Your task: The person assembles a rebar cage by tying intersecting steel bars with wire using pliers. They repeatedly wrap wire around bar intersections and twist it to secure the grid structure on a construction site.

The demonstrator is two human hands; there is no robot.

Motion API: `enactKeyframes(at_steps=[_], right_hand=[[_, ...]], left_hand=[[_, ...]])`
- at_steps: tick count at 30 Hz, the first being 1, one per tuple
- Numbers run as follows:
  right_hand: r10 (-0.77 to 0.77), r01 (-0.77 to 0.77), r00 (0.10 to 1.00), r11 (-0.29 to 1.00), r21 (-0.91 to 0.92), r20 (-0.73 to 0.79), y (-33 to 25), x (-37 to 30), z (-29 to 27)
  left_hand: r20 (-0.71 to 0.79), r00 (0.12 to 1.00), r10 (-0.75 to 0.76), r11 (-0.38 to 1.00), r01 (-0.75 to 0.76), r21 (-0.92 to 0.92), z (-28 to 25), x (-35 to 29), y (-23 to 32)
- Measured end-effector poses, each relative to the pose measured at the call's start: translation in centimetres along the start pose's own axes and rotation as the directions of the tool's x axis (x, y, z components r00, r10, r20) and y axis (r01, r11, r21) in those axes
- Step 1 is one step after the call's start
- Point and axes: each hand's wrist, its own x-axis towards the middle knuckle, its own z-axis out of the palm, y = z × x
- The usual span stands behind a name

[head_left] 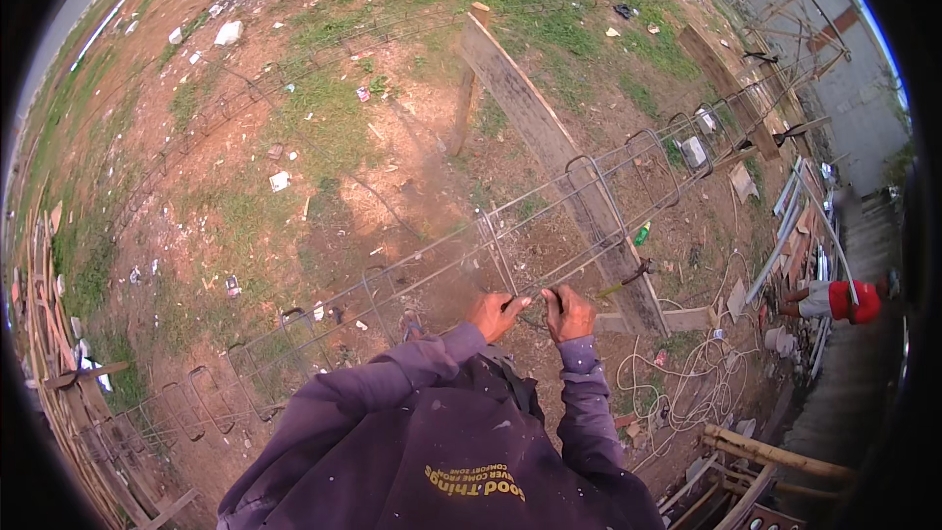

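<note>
A long rebar cage (432,253) of thin steel bars and bent stirrups crosses in front of me, from low on the left to high on the right. Both hands meet at its near side, by the lower corner of a stirrup (496,247). My left hand (498,316) is closed, thumb and fingertips pinched beside the near bar. Just right of it, my right hand (569,314) is closed too, its fingertips at the same bar. Whatever lies between the fingers is too small to make out. A yellow-handled tool (616,287) rests by the plank to the right.
A wooden plank (538,123) on a stake (469,88) passes under the cage; another board (721,79) stands farther right. Tangled pale rope (687,383) lies at lower right, near a wooden frame (765,461). A person in red (854,302) is at far right.
</note>
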Motion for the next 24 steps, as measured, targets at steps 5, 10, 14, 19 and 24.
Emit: enactKeyframes(at_steps=[5,10,14,19,24], right_hand=[[0.423,-0.523,0.826,0.821,0.228,0.374,-2.5,-6.1,3.7],[0.188,-0.358,0.888,0.856,0.372,0.420,1.1,-7.9,-2.1],[0.463,-0.464,0.759,0.878,0.118,-0.458,14.7,0.2,-5.4],[0.609,-0.646,0.761,0.741,-0.183,-0.224,27.9,4.9,-2.3],[0.419,-0.498,0.839,0.849,-0.179,-0.347,32.6,4.1,-6.0]], left_hand=[[-0.100,0.993,0.063,0.998,-0.060,0.031,-0.4,-0.3,1.1],[0.033,0.999,-0.014,0.998,0.012,0.054,0.4,0.3,-0.5],[-0.016,1.000,0.000,0.996,0.002,0.088,0.7,0.9,-2.3],[-0.105,0.994,-0.031,0.988,0.047,0.147,0.8,0.0,-2.1],[-0.185,0.982,-0.039,0.990,0.063,0.125,1.3,-1.5,-0.8]])
